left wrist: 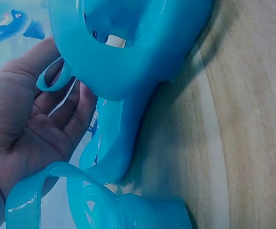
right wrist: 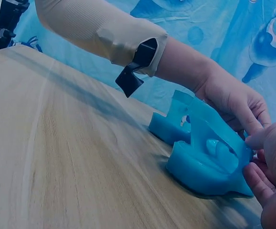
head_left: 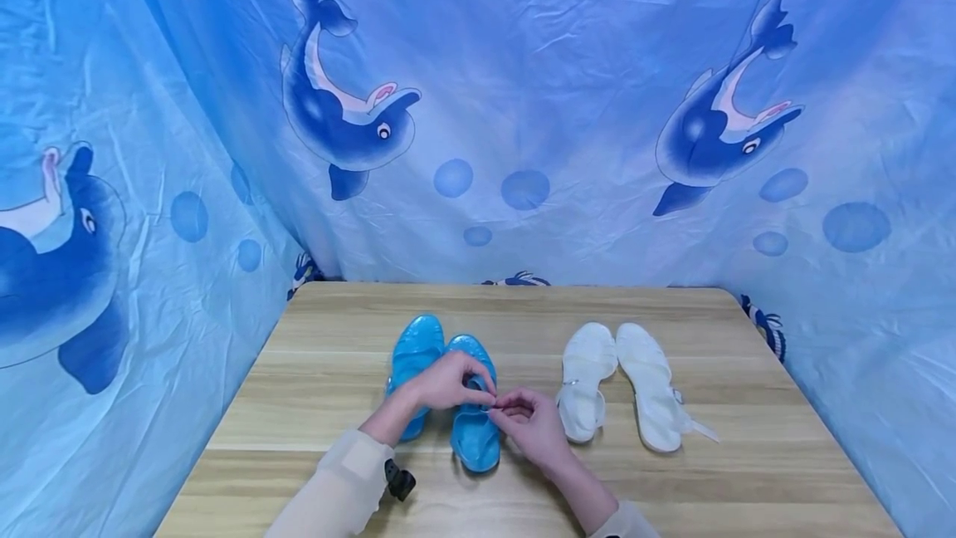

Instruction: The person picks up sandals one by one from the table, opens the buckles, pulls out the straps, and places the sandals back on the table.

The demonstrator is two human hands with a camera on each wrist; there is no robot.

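Blue sandal (head_left: 474, 430) strap pinched between both hands (head_left: 489, 401), fingers curled.

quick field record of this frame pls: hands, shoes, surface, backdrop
left hand: pinches the strap of the right blue sandal
right hand: pinches the same strap from the other side
blue sandals: pair, side by side on the table, the left blue sandal under the left wrist
white sandals: pair, flat on the table, right of the blue pair, untouched
table: light wood grain
backdrop: blue cloth with dolphin print, behind and at both sides
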